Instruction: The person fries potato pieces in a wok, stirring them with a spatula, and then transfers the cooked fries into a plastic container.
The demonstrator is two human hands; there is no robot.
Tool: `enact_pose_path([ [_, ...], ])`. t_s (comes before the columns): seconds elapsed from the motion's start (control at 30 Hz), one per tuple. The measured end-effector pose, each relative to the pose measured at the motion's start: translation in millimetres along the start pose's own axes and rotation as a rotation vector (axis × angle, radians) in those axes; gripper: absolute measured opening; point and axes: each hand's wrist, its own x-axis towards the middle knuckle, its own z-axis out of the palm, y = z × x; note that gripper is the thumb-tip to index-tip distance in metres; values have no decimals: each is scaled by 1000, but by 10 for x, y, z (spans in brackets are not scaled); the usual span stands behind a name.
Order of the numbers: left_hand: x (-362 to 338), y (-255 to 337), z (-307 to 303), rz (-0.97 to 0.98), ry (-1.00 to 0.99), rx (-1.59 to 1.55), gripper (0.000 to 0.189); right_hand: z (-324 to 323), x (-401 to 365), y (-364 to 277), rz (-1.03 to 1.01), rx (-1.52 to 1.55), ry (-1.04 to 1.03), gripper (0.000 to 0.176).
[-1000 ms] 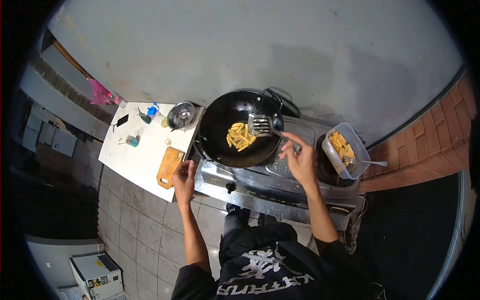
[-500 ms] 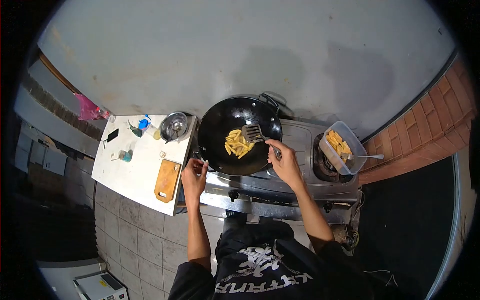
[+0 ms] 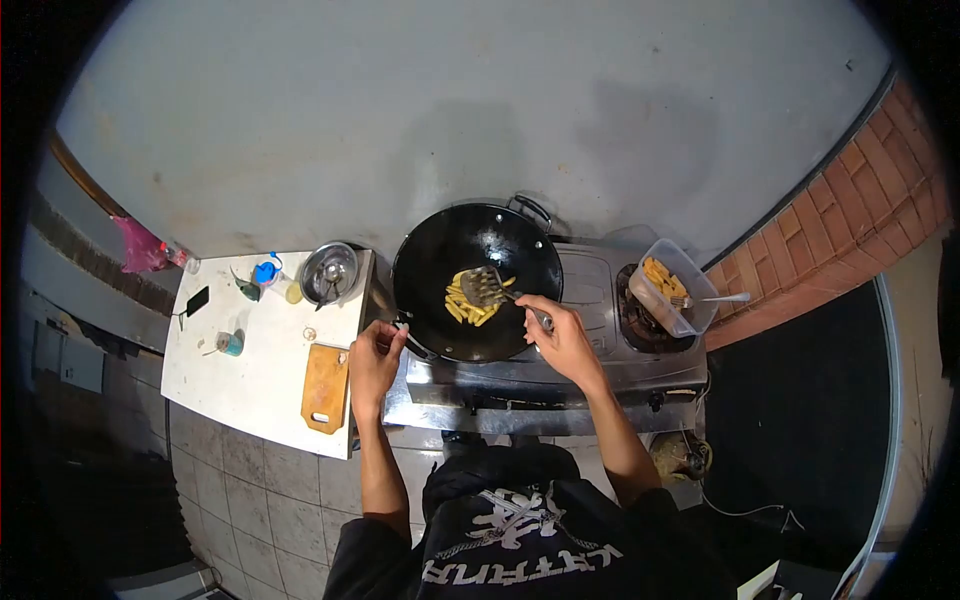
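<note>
A large black wok (image 3: 430, 245) sits on the stove, with yellow potato strips (image 3: 470, 312) on its bottom. My right hand (image 3: 562, 342) is closed round the handle of a slotted spatula (image 3: 482, 287), whose blade lies over the strips. At the wok's lower left, my left hand (image 3: 375, 362) is closed by the wok's near handle, its thumb and finger pinching a small pale cloth or similar piece that I cannot make out clearly.
On the right burner stands a plastic container (image 3: 697, 318) of fried strips with a fork (image 3: 725, 298). The white table (image 3: 240, 390) at left holds a metal bowl (image 3: 328, 272), cutting board (image 3: 325, 385), phone (image 3: 198, 301) and small jar (image 3: 231, 344). A brick ledge (image 3: 800, 230) is at right.
The spatula blade has moved left onto the potato strips, and my right hand has shifted with it. The whole view has shifted slightly. My left hand keeps its place by the wok handle.
</note>
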Motion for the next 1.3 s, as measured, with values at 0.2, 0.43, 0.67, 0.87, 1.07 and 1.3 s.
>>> enact_pose_path([
  [0.2, 65, -70, -51, -5, -112, -10, 26, 54, -61, -5, 65, 38, 124, 21],
  [0.43, 100, -126, -76, 63, -224, 14, 28, -122, -50, -173, 73, 148, 420, 18],
  [0.67, 130, -20, -74, 58, -267, 89, 31, -141, 17, -323, 41, -37, 332, 11],
  [0.87, 105, -10, -60, 58, -215, 128, 29, -243, 372, -461, 111, -262, 194, 18],
  [1.07, 73, -65, -22, 66, -149, 172, 26, -260, 727, -485, -45, -485, 93, 27],
  [1.3, 57, -163, 31, 75, -132, 203, 29, -359, 1008, -553, 2, -650, -9, 26],
])
